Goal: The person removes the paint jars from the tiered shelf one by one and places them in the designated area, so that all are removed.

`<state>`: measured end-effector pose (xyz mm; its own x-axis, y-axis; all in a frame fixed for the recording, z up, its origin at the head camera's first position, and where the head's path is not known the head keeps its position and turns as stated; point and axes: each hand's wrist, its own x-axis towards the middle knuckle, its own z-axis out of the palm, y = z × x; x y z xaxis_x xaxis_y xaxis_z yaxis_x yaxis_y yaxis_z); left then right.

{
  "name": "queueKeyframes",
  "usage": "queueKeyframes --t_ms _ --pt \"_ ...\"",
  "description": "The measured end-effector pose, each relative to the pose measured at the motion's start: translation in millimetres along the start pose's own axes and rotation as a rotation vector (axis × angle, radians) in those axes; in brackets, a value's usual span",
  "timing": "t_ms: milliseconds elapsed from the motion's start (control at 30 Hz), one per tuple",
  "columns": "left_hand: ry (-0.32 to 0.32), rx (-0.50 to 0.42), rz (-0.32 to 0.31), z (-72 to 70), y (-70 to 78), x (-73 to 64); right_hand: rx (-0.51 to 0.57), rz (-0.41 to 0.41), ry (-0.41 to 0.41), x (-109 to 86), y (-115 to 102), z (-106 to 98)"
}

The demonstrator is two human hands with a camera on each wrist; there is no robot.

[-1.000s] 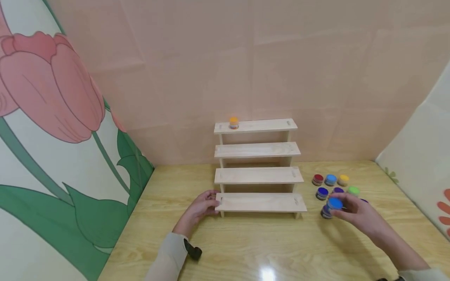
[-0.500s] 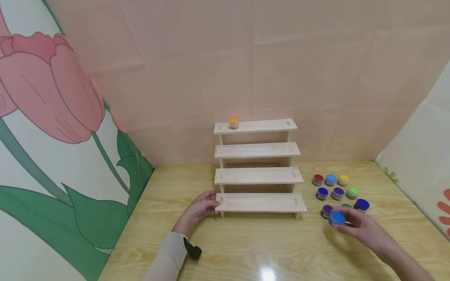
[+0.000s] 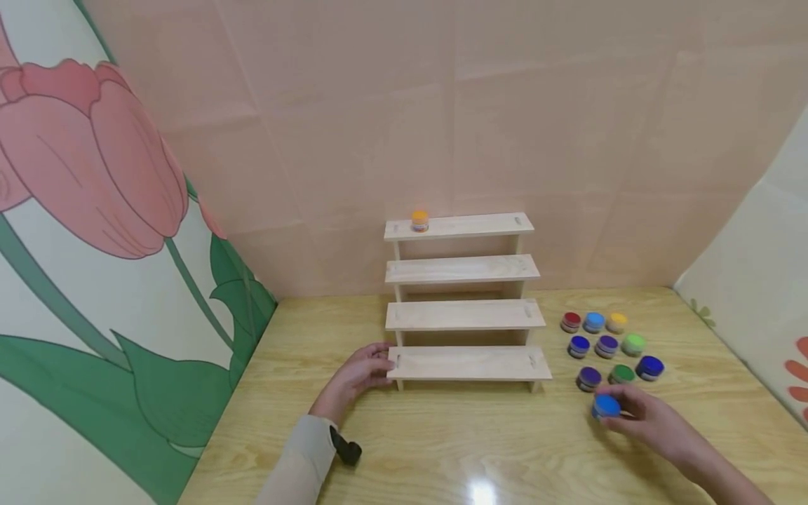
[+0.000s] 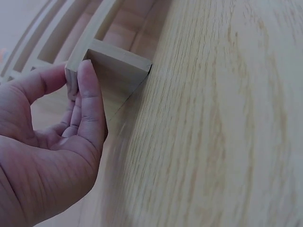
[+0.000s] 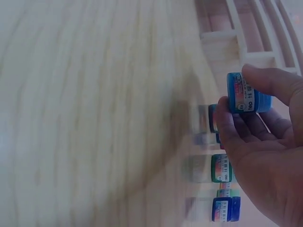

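A four-tier wooden step shelf (image 3: pixel 467 363) stands at the middle of the table. My left hand (image 3: pixel 361 372) pinches the left end of its lowest board; the left wrist view shows the board's edge (image 4: pixel 71 78) between thumb and fingers. Out to the right, my right hand (image 3: pixel 650 424) grips a small blue paint jar (image 3: pixel 606 407) between thumb and fingers. In the right wrist view the labelled blue jar (image 5: pixel 244 92) is held raised, tipped on its side in that picture. An orange paint jar (image 3: pixel 419 221) sits on the top tier, left of centre.
Several paint jars stand in rough rows right of the shelf, among them a red jar (image 3: pixel 570 322), a yellow jar (image 3: pixel 616 323), a light green jar (image 3: pixel 634 344) and a dark green jar (image 3: pixel 622 375). A pinkish wall covering (image 3: pixel 328 175) rises behind the shelf.
My right hand has carried the blue jar toward the table's front, away from over the front-row jars, which now show. The left hand stays at the shelf.
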<state>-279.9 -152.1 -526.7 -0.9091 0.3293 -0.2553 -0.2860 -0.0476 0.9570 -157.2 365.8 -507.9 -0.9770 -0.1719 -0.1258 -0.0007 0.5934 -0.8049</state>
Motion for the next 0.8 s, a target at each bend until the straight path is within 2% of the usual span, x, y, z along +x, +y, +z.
queueKeyframes --t_ms 567,800 --pt "0.016 0.007 -0.012 -0.3 0.9 -0.2 -0.052 0.037 -0.062 4.1 6.6 -0.6" --pt "0.006 0.010 -0.007 -1.0 0.3 0.2 -0.120 -0.049 -0.025 3.3 9.0 2.0"
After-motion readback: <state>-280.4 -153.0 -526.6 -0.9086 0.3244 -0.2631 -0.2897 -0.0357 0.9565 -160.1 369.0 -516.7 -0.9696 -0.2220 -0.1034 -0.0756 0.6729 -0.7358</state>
